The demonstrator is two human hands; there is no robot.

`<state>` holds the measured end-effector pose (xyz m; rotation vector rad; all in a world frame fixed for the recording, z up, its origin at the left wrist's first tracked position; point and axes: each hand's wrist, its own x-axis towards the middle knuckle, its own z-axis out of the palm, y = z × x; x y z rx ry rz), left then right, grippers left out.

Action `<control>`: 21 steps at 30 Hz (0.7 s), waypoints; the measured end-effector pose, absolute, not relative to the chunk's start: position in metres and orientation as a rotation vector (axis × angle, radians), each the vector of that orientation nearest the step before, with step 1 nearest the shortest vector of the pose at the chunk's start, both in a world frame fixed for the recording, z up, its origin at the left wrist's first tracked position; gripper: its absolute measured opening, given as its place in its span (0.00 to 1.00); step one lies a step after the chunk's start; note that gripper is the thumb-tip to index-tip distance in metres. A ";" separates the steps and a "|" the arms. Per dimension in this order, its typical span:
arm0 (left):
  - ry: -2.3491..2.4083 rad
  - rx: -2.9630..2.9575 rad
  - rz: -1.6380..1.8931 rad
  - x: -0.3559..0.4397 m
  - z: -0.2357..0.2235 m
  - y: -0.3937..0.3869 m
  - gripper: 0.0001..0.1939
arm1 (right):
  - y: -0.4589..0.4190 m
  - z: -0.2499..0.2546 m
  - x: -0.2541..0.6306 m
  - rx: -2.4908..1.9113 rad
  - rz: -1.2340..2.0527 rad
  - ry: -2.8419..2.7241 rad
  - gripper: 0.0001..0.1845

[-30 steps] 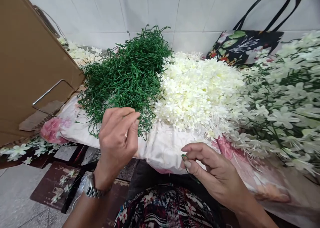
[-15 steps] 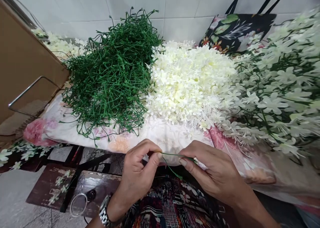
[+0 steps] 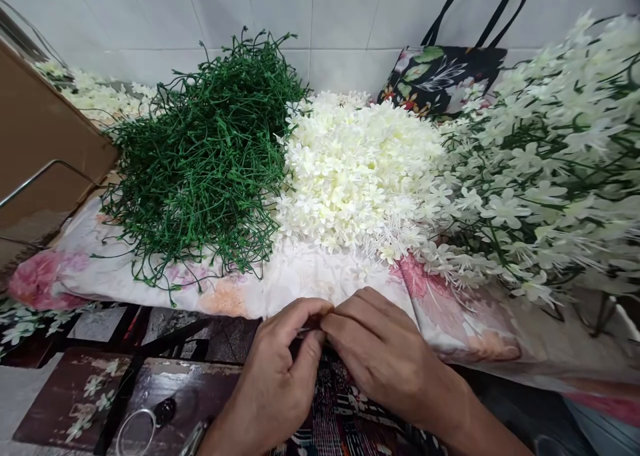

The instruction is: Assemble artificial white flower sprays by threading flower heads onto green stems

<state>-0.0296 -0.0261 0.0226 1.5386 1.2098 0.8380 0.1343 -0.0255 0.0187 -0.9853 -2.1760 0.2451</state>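
Observation:
My left hand [image 3: 285,363] and my right hand [image 3: 385,353] meet at the table's front edge, just above my lap. Thumbs and fingertips are pinched closed against each other. The thin green plastic stem seen between them a moment ago is now almost wholly covered by the fingers. Beyond my left hand lies a tangled heap of green artificial stems [image 3: 205,156]. A pile of loose white artificial blossoms [image 3: 350,169] sits straight ahead. To the right is a large mass of white flowers on green stems [image 3: 540,189].
A floral cloth [image 3: 310,276] covers the table. At left stands a cardboard box [image 3: 45,129]; a black floral bag [image 3: 440,79] leans near the tiled wall [image 3: 340,16]. Lower left, a brown wooden surface [image 3: 185,393] holds a clear ring [image 3: 136,429].
My right hand has moved left until its fingertips touch those of my left hand, hiding the stem. The whole view has shifted slightly.

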 end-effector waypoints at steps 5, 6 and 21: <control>1.129 1.148 0.828 -0.024 0.009 -0.028 0.08 | -0.027 0.017 0.131 -0.938 0.217 -2.250 0.12; 1.128 1.111 0.841 -0.024 0.005 -0.029 0.07 | -0.027 0.017 0.134 -0.938 0.231 -2.257 0.11; 1.171 0.927 0.931 -0.011 0.009 -0.019 0.05 | -0.004 -0.004 0.183 -1.544 -0.292 -2.165 0.08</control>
